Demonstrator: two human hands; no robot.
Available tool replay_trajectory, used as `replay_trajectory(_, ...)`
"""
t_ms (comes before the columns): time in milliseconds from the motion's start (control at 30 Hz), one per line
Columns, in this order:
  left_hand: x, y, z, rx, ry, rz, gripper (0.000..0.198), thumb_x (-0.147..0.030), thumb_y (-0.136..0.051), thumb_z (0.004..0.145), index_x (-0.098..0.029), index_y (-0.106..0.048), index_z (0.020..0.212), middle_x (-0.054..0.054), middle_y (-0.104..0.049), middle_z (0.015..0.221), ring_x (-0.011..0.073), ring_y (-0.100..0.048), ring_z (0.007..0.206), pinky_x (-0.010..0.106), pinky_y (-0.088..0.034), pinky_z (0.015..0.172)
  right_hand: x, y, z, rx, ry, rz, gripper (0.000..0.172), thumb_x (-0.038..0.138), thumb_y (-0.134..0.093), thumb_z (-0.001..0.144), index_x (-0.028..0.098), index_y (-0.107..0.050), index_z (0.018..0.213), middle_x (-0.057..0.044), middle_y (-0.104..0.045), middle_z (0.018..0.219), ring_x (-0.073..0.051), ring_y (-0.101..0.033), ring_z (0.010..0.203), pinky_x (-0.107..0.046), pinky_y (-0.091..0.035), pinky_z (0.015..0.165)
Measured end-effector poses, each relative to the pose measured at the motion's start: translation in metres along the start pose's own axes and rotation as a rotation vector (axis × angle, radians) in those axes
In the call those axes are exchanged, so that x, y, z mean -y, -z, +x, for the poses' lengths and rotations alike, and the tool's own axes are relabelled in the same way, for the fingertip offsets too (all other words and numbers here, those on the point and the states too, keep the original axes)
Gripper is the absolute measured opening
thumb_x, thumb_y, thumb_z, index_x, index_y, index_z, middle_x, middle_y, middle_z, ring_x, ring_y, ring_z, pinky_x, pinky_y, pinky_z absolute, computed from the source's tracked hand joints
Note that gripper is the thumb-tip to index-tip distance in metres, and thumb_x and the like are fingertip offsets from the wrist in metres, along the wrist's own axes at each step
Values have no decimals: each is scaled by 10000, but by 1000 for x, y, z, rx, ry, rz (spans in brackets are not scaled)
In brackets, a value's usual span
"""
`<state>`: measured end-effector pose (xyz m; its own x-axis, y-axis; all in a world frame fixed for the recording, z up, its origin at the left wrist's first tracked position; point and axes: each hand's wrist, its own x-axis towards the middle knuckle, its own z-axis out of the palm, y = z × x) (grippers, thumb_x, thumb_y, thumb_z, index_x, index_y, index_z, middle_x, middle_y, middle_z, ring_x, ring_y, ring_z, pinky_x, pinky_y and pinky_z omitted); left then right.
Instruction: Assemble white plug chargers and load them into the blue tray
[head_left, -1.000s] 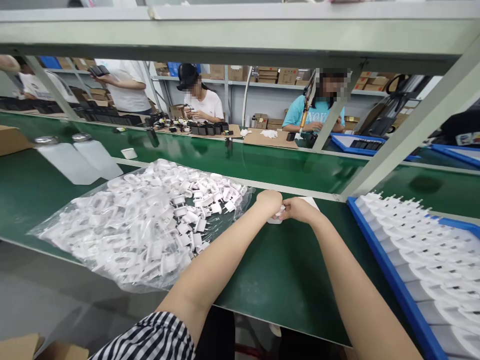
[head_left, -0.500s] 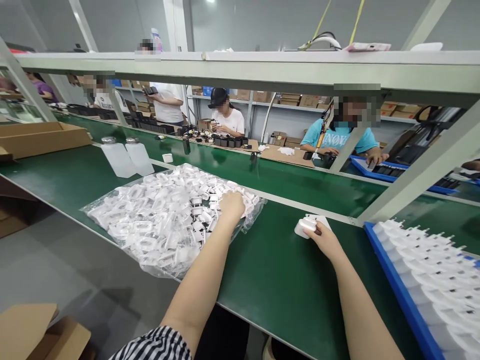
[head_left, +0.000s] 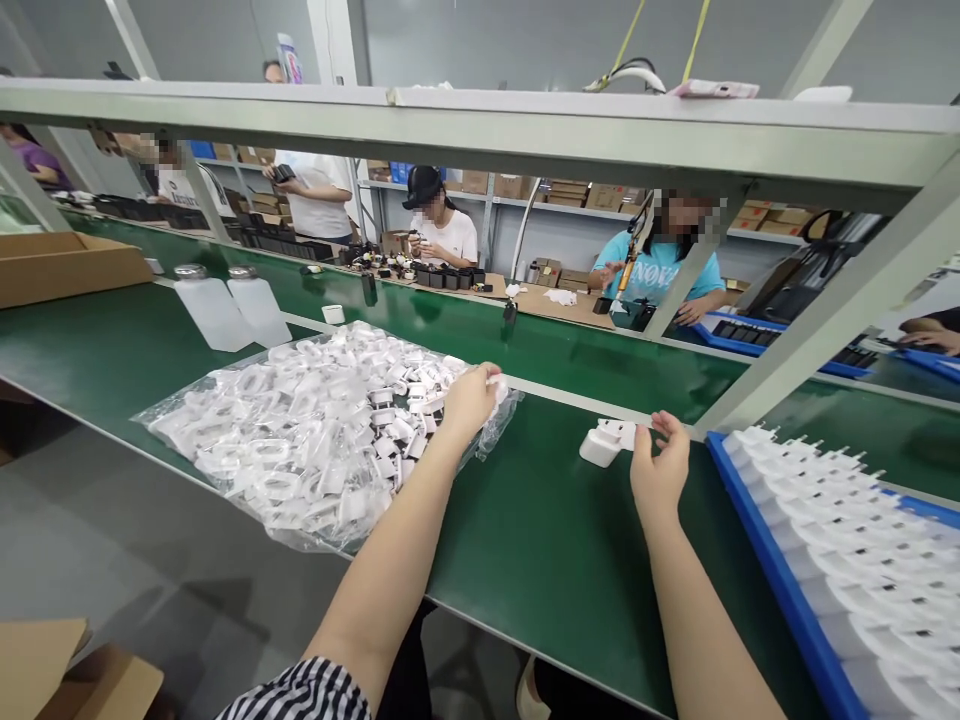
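The white plastic housing point(head_left: 600, 446) lies on the green tabletop point(head_left: 555, 530), just left of the right hand point(head_left: 660, 460) — a smooth, plain body with rounded edges and a narrower, stepped section towards its upper right. A flat white piece shows behind it, partly hidden by the hand. The right hand's fingers are parted and curved with nothing between them; whether the thumb touches the flat piece, I cannot tell. The left hand point(head_left: 470, 404) pinches a small white part point(head_left: 498, 388) in its fingertips, its shape mostly covered, at the right edge of a clear plastic bag point(head_left: 154, 408) heaped with white parts point(head_left: 300, 420). Well to the right, a blue tray point(head_left: 776, 570) holds rows of white pieces point(head_left: 855, 540) — pins upward along the far edge.
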<state>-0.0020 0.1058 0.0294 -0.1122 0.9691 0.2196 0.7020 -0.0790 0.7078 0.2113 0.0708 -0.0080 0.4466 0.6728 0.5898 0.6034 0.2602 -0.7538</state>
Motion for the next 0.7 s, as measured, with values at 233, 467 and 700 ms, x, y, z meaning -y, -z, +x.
replay_trajectory(233, -26, -58, -21, 265, 181, -1132, 54, -88, -532, 635, -104, -494, 670, 12, -561, 638, 74, -527, 562, 213, -430, 591, 14, -22, -23, 468, -84, 274, 282, 381, -431, 676, 178, -468, 868, -36, -559, 735, -138, -528, 604, -308, -428, 596)
replay_trajectory(467, -22, -85, -33, 321, 367, -1244, 15, -96, -525, 642, -109, -522, 635, 18, -560, 604, 87, -532, 573, 234, -414, 615, 5, -30, -23, 392, -415, 543, 361, 363, -593, 546, 200, -393, 798, 58, -521, 541, -91, -496, 469, -241, -411, 494)
replay_trajectory(700, -13, -89, -24, 219, 125, -730, 68, -76, -485, 631, -122, -533, 621, 2, -538, 594, 90, -487, 558, 229, -385, 621, 8, -30, -21, 493, -373, 503, 277, 325, -608, 506, 184, -518, 726, 13, -533, 690, -97, -493, 553, -252, -411, 531)
